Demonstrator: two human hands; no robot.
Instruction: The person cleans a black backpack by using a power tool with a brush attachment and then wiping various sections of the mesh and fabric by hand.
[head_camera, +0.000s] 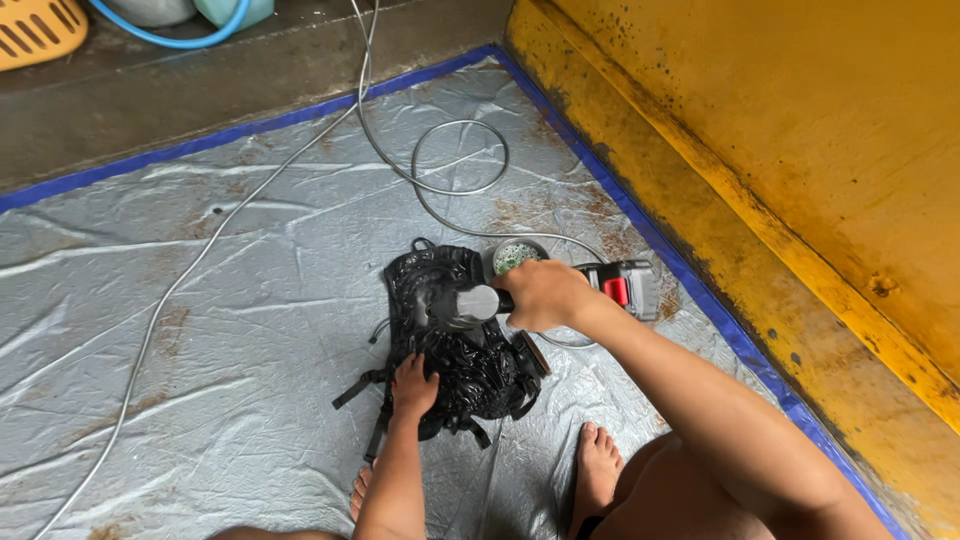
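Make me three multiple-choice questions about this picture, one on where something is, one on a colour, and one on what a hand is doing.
1. Where does the small round bowl sit?
A. Just beyond the black bag
B. In the yellow basket
C. On the yellow wall

2. What colour is the border of the grey sheet?
A. Red
B. Blue
C. Green

3. What is the right hand doing?
A. Resting open on the sheet
B. Gripping the power tool
C. Holding the hose

Answers:
1 A: the bowl rests on the sheet at the bag's far edge.
2 B: a blue strip runs along the sheet's edges.
3 B: its fingers wrap around the tool's body, while the left hand presses on the bag.
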